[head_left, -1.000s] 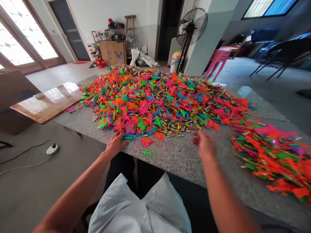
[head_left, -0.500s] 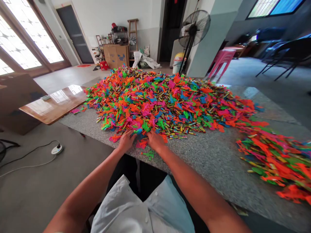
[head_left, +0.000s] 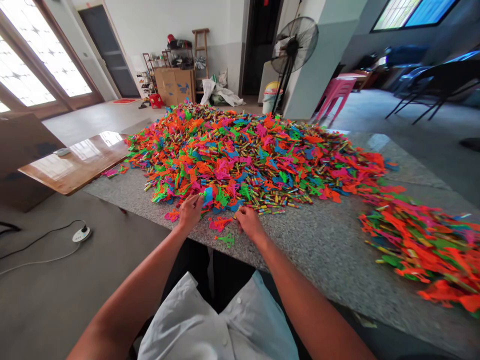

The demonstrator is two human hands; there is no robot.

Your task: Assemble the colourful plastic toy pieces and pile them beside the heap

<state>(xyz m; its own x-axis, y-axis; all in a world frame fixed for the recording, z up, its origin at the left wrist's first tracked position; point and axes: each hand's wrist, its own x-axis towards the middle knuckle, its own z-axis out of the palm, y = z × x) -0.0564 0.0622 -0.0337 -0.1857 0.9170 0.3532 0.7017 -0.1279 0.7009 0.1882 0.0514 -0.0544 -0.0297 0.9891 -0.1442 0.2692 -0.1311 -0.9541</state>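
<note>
A big heap of small bright plastic toy pieces [head_left: 247, 150] in orange, pink, green and blue, mixed with little tube-like bits, covers a grey speckled stone table [head_left: 318, 245]. My left hand [head_left: 190, 212] is at the heap's near edge with its fingers pinched on a blue piece [head_left: 208, 195]. My right hand [head_left: 249, 223] rests curled on the table close by, its fingertips at the heap's edge; what it grips is too small to name. Loose pink [head_left: 219, 223] and green [head_left: 226, 240] pieces lie between the hands.
A second, smaller pile of the same pieces [head_left: 423, 245] lies at the right. A wooden table [head_left: 71, 165] adjoins on the left. A power strip with cable [head_left: 80, 233] is on the floor. A standing fan [head_left: 294, 45], pink stools [head_left: 333, 92] and cardboard boxes [head_left: 174, 82] stand behind.
My right hand swung from the right side of the table over to the heap's near edge beside my left hand. My left hand lifted slightly and pinched a blue piece.
</note>
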